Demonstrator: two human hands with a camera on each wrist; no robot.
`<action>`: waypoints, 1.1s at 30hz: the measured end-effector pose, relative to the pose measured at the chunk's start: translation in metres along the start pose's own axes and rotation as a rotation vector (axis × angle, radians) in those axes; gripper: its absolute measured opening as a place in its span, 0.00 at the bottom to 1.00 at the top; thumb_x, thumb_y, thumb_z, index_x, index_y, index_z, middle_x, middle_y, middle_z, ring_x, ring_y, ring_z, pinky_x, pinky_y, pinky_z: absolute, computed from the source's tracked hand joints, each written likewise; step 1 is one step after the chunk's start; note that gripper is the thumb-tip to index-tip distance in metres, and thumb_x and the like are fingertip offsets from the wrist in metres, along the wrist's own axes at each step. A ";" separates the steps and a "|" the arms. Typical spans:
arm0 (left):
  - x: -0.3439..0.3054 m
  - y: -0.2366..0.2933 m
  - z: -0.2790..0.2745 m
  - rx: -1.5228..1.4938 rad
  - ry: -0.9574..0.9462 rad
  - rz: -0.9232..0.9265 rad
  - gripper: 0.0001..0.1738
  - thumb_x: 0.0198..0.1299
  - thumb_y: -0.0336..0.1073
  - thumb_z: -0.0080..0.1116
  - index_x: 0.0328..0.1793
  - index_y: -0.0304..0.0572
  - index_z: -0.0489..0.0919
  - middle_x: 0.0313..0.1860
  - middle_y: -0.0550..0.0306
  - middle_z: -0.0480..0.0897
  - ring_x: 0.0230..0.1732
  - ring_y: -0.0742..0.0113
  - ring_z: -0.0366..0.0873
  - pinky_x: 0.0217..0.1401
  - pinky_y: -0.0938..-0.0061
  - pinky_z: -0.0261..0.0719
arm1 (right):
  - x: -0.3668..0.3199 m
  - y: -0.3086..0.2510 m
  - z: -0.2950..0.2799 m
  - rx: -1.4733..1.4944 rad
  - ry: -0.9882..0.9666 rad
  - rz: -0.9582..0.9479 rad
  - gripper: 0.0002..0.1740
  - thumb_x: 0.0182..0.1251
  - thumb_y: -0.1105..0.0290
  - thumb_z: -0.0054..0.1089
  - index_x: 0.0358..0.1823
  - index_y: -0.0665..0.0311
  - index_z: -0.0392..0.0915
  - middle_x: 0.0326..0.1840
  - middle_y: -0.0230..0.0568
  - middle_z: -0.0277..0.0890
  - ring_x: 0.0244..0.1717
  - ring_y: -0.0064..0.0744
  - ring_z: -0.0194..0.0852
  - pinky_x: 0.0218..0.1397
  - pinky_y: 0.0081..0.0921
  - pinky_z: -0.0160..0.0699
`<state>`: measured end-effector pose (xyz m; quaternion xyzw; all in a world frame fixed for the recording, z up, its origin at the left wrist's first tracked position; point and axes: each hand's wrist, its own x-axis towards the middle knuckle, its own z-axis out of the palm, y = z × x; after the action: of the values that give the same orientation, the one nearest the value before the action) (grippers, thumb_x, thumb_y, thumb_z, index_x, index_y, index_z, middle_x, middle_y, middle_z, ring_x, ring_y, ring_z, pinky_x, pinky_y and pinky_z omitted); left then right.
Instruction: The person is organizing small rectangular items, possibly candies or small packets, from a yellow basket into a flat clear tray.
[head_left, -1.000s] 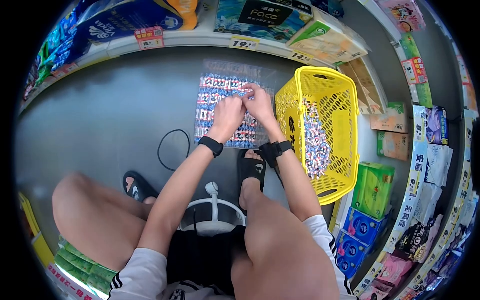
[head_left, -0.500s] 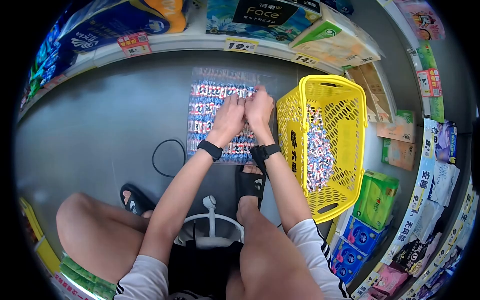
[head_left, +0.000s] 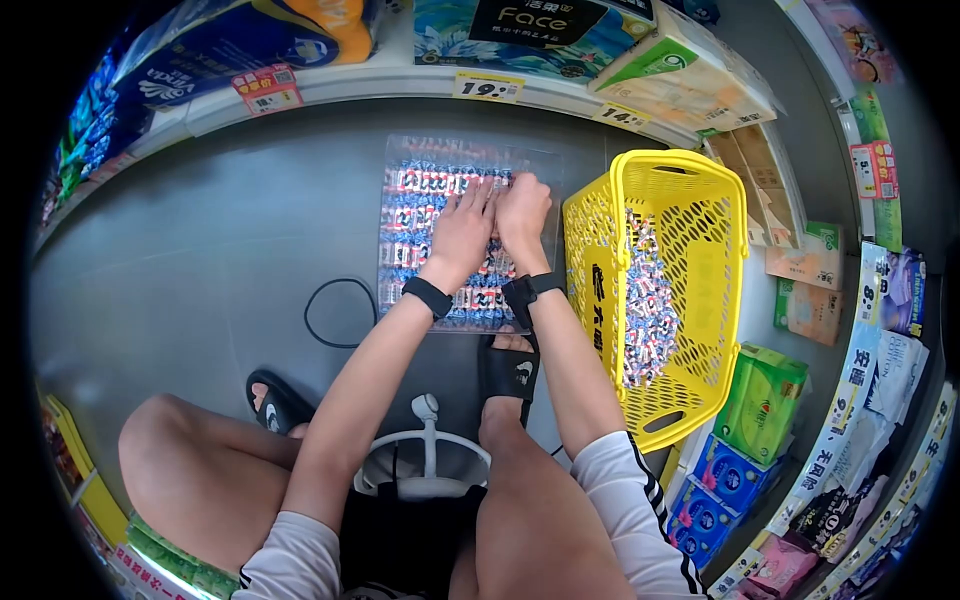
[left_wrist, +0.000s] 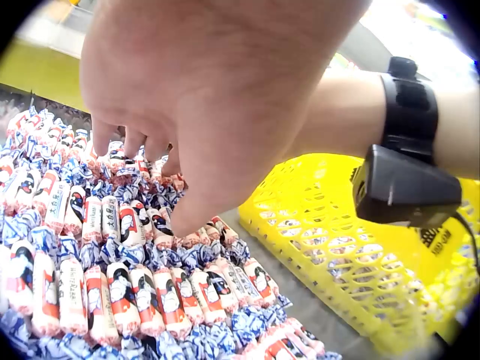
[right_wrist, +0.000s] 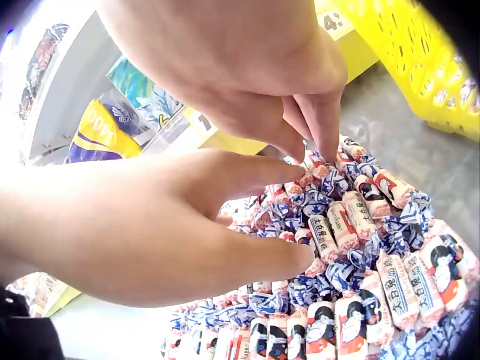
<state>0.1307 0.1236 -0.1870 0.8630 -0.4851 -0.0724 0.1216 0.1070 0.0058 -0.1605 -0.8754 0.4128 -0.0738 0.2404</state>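
Note:
Wrapped candies (head_left: 404, 217) lie in rows in a clear, shallow box (head_left: 383, 290) on the floor. My left hand (head_left: 461, 238) rests over the rows, its fingers extended and its thumb apart; in the right wrist view the left hand (right_wrist: 172, 225) has thumb and forefinger spread around several candies. Close beside it, my right hand (head_left: 523, 212) is bent down with curled fingers. The right wrist view has this right hand (right_wrist: 247, 67) pinching a candy (right_wrist: 318, 166) at the far side of the spread fingers. The left wrist view hides most of the right fingers.
A yellow basket (head_left: 735, 300) holding many loose candies stands right of the box. Shelves with tissue packs (head_left: 690, 70) run along the back and right. A black cable loop (head_left: 310, 315) and slippered feet are on the floor near a white stool base (head_left: 430, 450).
The left fingers have straightened and spread a little over the candies. The right hand has stayed beside them, its fingers shifting slightly. The head view has shifted.

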 end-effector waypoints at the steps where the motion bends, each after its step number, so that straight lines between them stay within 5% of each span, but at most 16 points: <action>1: -0.001 0.000 -0.001 0.001 -0.001 -0.001 0.41 0.61 0.31 0.63 0.82 0.38 0.67 0.86 0.44 0.64 0.86 0.47 0.60 0.84 0.52 0.64 | -0.002 -0.002 -0.003 0.040 0.008 0.008 0.09 0.64 0.74 0.69 0.40 0.74 0.85 0.40 0.67 0.86 0.47 0.68 0.88 0.51 0.53 0.88; 9: -0.005 0.000 0.006 0.051 0.063 0.029 0.39 0.62 0.33 0.62 0.82 0.37 0.69 0.86 0.44 0.64 0.86 0.49 0.60 0.83 0.52 0.64 | -0.013 0.003 -0.001 -0.002 0.036 -0.094 0.09 0.66 0.74 0.66 0.40 0.75 0.85 0.44 0.67 0.86 0.48 0.69 0.87 0.53 0.54 0.87; 11: -0.006 0.000 0.008 0.037 0.058 0.023 0.39 0.62 0.33 0.61 0.82 0.37 0.69 0.86 0.43 0.64 0.86 0.49 0.60 0.83 0.52 0.64 | -0.013 0.004 0.005 -0.023 -0.090 -0.038 0.10 0.68 0.73 0.63 0.40 0.76 0.85 0.44 0.67 0.85 0.47 0.69 0.87 0.52 0.54 0.87; 18: -0.004 0.000 0.008 -0.008 0.033 0.017 0.39 0.62 0.31 0.61 0.82 0.36 0.68 0.87 0.42 0.61 0.87 0.48 0.57 0.84 0.53 0.64 | -0.018 0.011 0.011 0.036 0.008 -0.103 0.13 0.70 0.68 0.63 0.42 0.73 0.85 0.48 0.70 0.83 0.49 0.69 0.85 0.55 0.56 0.84; 25: -0.005 0.000 0.001 -0.108 0.034 0.030 0.41 0.59 0.28 0.62 0.82 0.33 0.67 0.87 0.40 0.60 0.87 0.45 0.58 0.85 0.52 0.64 | -0.017 0.006 -0.006 0.021 -0.014 -0.105 0.15 0.70 0.70 0.62 0.53 0.70 0.85 0.52 0.69 0.82 0.52 0.68 0.84 0.57 0.54 0.84; 30: -0.009 0.000 -0.023 -0.423 0.041 0.066 0.31 0.61 0.27 0.61 0.73 0.32 0.75 0.78 0.35 0.71 0.75 0.36 0.72 0.75 0.52 0.75 | -0.031 0.004 -0.039 0.110 0.014 -0.241 0.16 0.66 0.76 0.61 0.55 0.69 0.85 0.53 0.63 0.83 0.57 0.65 0.81 0.63 0.50 0.81; 31: -0.011 0.002 -0.032 -0.450 0.123 0.111 0.21 0.62 0.26 0.60 0.62 0.31 0.80 0.65 0.34 0.80 0.62 0.34 0.80 0.65 0.51 0.81 | -0.033 0.004 -0.047 0.154 -0.049 -0.316 0.18 0.64 0.78 0.59 0.55 0.68 0.85 0.53 0.61 0.84 0.58 0.64 0.81 0.64 0.49 0.80; 33: -0.012 0.005 -0.050 -0.486 0.054 0.133 0.19 0.61 0.26 0.61 0.59 0.30 0.81 0.60 0.34 0.81 0.58 0.35 0.81 0.61 0.50 0.82 | -0.041 0.004 -0.065 0.198 -0.104 -0.385 0.19 0.62 0.81 0.58 0.55 0.68 0.85 0.53 0.59 0.84 0.59 0.63 0.80 0.65 0.48 0.79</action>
<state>0.1326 0.1379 -0.1372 0.7762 -0.5057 -0.1556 0.3428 0.0566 0.0112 -0.1027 -0.9127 0.2162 -0.1134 0.3277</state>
